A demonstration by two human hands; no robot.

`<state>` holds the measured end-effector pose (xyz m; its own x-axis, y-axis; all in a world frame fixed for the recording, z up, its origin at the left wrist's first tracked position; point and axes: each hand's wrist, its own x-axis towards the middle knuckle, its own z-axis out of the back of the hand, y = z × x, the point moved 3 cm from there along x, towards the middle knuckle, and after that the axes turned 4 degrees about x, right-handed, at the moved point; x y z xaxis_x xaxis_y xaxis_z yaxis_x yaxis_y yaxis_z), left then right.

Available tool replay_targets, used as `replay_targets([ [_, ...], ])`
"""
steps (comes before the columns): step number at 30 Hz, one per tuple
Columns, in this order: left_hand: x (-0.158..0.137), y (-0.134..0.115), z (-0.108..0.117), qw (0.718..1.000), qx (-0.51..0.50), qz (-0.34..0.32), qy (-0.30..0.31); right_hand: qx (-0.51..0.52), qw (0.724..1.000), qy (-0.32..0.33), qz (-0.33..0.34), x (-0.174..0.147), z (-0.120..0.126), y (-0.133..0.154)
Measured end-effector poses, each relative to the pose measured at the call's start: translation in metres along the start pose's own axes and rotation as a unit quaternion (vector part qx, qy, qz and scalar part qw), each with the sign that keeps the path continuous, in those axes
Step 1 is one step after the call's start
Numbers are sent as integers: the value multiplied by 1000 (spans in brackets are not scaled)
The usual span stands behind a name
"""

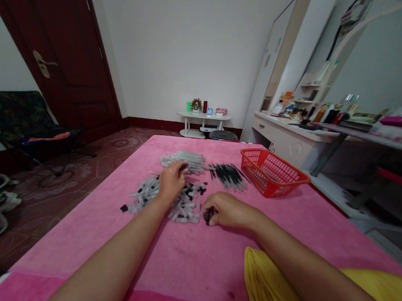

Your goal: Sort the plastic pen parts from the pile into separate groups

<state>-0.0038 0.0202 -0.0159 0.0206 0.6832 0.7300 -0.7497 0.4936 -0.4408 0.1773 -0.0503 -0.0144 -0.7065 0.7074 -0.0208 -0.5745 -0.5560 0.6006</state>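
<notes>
My left hand (172, 181) reaches over a heap of short clear plastic caps (184, 211) mixed with small black pieces (124, 208). Its fingers are bent together at the near edge of a stack of long translucent tubes (193, 159); what they grip is hidden. My right hand (227, 209) is low over the cloth, right of the heap, thumb and fingers curled together. A small black piece (208, 223) shows at its fingertips. Behind that hand lies a bundle of thin black-and-clear sticks (228, 175), resembling pen refills.
A red plastic basket (287, 179) stands on the pink cloth (182, 271) at the right. Yellow fabric (265, 279) lies beneath my right forearm. Beyond are a low white shelf (203, 115), a cluttered dressing table (296, 128), a folding chair (19, 117) and a door (64, 63).
</notes>
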Motion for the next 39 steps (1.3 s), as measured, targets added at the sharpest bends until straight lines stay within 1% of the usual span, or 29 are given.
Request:
replay_targets([
  [3, -2, -5, -2, 999, 4, -36, 18, 25, 1000, -4, -5, 0, 4, -1],
  [5, -3, -9, -4, 996, 11, -74, 44, 56, 997, -46, -21, 2, 11, -5],
  [7, -5, -14, -6, 989, 23, -122, 79, 86, 986, -135, -41, 4, 21, -13],
  [10, -8, -22, -8, 976, 43, -176, 121, 98, 951, -288, -59, 6, 32, -25],
  [11, -8, -24, -8, 973, 46, -186, 128, 94, 940, -322, -60, 6, 34, -28],
  [13, -9, -28, -8, 970, 48, -196, 134, 85, 928, -360, -55, 7, 34, -31],
  [20, -12, -38, -8, 964, 36, -217, 148, 76, 915, -395, -36, 4, 33, -28],
  [25, -13, -42, -9, 961, 26, -231, 148, 64, 917, -393, -37, 4, 34, -23],
  [34, -15, -43, -11, 960, 17, -230, 159, 14, 922, -386, -41, 3, 34, -24],
  [39, -15, -45, -11, 961, 12, -230, 156, 11, 923, -382, -44, 3, 33, -24],
])
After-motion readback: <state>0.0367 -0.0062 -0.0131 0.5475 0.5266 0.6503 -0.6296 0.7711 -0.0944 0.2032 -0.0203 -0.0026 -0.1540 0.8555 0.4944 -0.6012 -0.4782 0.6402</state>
